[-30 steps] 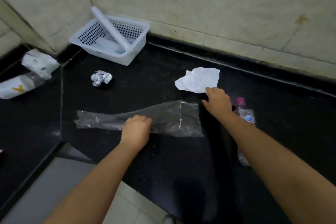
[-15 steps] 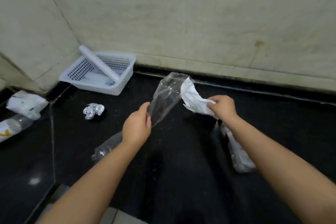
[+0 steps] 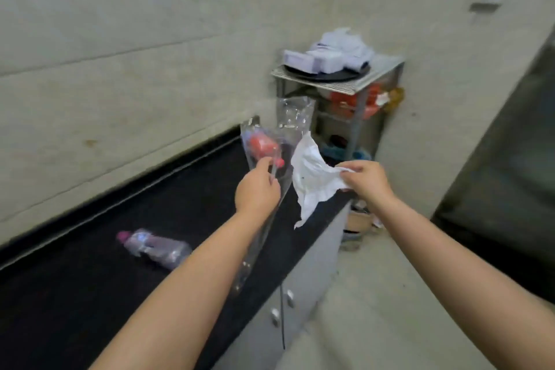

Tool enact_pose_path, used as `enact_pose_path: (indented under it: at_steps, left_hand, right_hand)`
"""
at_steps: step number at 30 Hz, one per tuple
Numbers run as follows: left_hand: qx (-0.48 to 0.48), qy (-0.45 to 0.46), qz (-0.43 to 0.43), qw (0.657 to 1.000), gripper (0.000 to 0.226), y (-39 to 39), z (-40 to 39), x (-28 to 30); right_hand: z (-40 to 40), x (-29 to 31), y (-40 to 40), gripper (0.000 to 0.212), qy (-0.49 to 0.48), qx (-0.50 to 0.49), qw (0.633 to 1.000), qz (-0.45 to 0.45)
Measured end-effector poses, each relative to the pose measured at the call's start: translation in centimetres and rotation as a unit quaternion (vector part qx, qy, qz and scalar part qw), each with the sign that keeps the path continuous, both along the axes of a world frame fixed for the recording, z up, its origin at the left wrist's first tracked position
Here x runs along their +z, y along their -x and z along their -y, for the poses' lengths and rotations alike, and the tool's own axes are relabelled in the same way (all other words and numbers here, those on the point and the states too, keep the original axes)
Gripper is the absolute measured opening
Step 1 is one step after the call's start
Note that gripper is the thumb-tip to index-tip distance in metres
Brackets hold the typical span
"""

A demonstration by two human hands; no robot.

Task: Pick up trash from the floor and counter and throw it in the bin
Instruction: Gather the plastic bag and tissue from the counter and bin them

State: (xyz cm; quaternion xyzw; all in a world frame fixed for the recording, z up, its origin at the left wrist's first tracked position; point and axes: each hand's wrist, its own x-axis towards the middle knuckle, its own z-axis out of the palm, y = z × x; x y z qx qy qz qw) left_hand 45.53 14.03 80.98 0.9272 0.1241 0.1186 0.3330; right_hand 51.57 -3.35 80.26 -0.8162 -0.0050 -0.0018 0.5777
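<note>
My left hand [image 3: 256, 189] grips a long clear plastic wrapper [image 3: 288, 126], held up above the black counter [image 3: 90, 294]; its lower end trails down past my forearm. A red object on the counter shows through the plastic. My right hand [image 3: 365, 180] pinches a crumpled white paper [image 3: 312, 177] that hangs just right of the wrapper, over the counter's right end. An empty plastic bottle with a pink cap [image 3: 154, 248] lies on its side on the counter, left of my left arm. No bin is in view.
A metal rack [image 3: 354, 90] with white packets on top and red things inside stands past the counter's end against the wall. Grey cabinet doors with knobs [image 3: 288, 300] sit under the counter. Small items [image 3: 357, 219] lie on the floor by the rack. A dark panel [image 3: 510, 159] fills the right.
Both hands have lifted the wrapper and the paper off the counter, and the view has swung right: the white basket and foil ball are out of frame, the rack has come in.
</note>
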Motion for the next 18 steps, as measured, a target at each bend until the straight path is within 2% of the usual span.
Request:
enact_pose_path:
  at_steps: [4, 10, 14, 18]
  left_hand:
    - [-0.157, 0.003, -0.031, 0.987, 0.045, -2.4, 14.4, -0.9]
    - [-0.357, -0.050, -0.074, 0.930, 0.039, -0.8, 36.9, -5.0]
    - [-0.444, -0.052, -0.121, 0.886, 0.040, 3.0, 51.8, -8.1]
    - [-0.509, -0.037, -0.176, 0.841, 0.044, 6.5, 63.5, -11.7]
  right_hand:
    - [16.9, -0.8, 3.1, 0.030, -0.017, -0.169, 0.985, -0.020]
    - [38.3, -2.8, 13.2, 0.027, 0.006, -0.364, 0.931, -0.040]
    - [51.3, -5.9, 20.2, 0.027, -0.009, -0.452, 0.886, -0.104]
    - [60.8, -10.1, 26.3, 0.024, -0.024, -0.511, 0.845, -0.158]
